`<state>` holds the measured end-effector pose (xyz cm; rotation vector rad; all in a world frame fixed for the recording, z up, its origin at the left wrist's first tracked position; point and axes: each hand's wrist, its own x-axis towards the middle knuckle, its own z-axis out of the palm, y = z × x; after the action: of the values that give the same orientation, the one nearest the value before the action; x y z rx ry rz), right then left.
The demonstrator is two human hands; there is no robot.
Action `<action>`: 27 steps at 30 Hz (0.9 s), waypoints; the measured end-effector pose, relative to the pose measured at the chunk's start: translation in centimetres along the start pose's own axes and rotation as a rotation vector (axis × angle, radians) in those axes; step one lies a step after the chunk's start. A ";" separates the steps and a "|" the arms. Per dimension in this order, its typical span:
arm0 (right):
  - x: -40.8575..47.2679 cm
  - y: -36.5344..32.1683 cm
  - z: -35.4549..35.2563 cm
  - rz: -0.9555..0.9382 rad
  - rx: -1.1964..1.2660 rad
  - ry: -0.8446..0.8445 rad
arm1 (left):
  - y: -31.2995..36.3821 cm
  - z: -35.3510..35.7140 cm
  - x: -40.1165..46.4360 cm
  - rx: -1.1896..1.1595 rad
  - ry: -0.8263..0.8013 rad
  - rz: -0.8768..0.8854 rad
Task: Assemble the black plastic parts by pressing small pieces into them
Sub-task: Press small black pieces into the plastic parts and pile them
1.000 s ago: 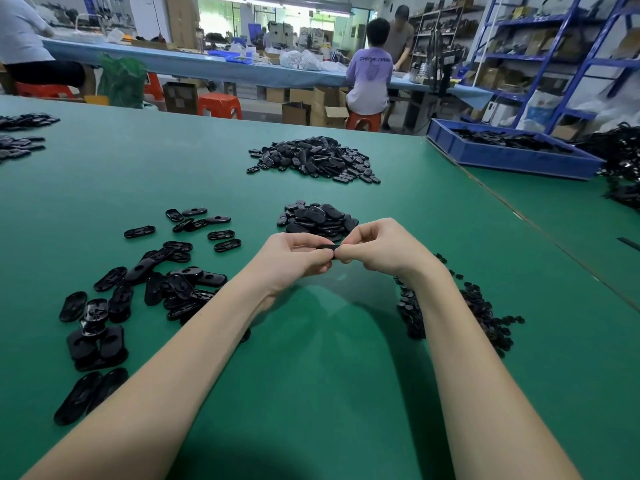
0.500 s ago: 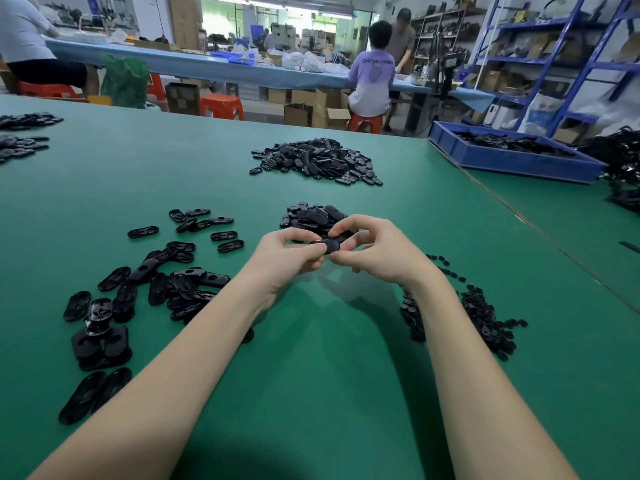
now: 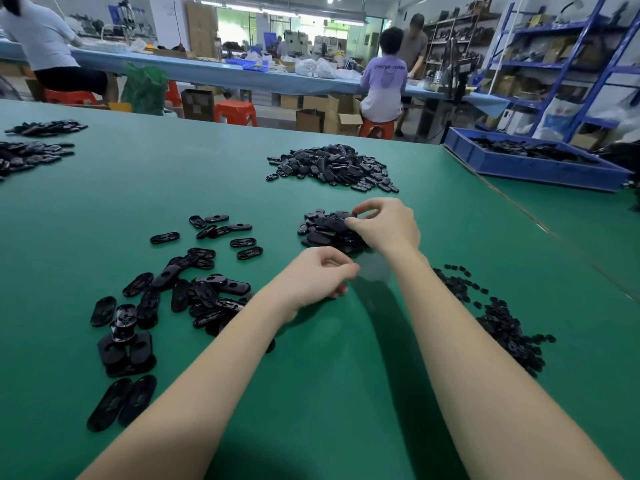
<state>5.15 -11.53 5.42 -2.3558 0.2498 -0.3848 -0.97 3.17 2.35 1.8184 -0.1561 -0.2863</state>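
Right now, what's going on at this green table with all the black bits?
A person is assembling black plastic parts at a green table. The right hand reaches onto the small middle pile and pinches a piece there. The left hand hovers nearer the body with its fingers curled; whether it holds anything cannot be made out. Oval parts lie scattered to the left, tiny pieces to the right, and a bigger heap sits farther back.
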 end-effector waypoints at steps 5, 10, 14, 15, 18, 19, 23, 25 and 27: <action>1.5 -0.5 2.2 0.026 -0.106 0.047 | -0.3 -0.1 -0.1 0.104 -0.052 0.019; 0.6 -0.3 2.4 0.005 -0.080 0.048 | -0.5 0.0 0.2 0.118 -0.046 0.036; -1.3 -0.1 2.0 -0.073 0.006 -0.008 | -0.4 0.1 0.0 0.141 -0.046 0.035; -1.8 -0.1 1.8 -0.086 0.015 -0.039 | -0.3 0.1 -0.1 0.146 -0.047 0.035; -2.9 0.5 1.3 -0.100 0.050 -0.154 | 0.0 0.0 -0.5 0.167 -0.054 0.039; -3.3 0.8 1.2 -0.098 0.077 -0.180 | 0.1 0.0 -0.6 0.181 -0.059 0.041; -4.8 1.7 1.0 -0.063 0.240 -0.236 | 0.3 -0.2 -0.9 0.254 -0.056 0.063; -5.3 1.8 0.9 -0.052 0.274 -0.254 | 0.2 -0.6 -0.8 0.281 -0.028 0.071; -5.6 1.7 1.1 -0.053 0.293 -0.264 | 0.1 -1.3 -0.7 0.299 0.014 0.083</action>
<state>0.18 -10.47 2.40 -2.0970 0.0045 -0.1220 -1.31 4.59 2.82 2.1033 -0.2758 -0.1993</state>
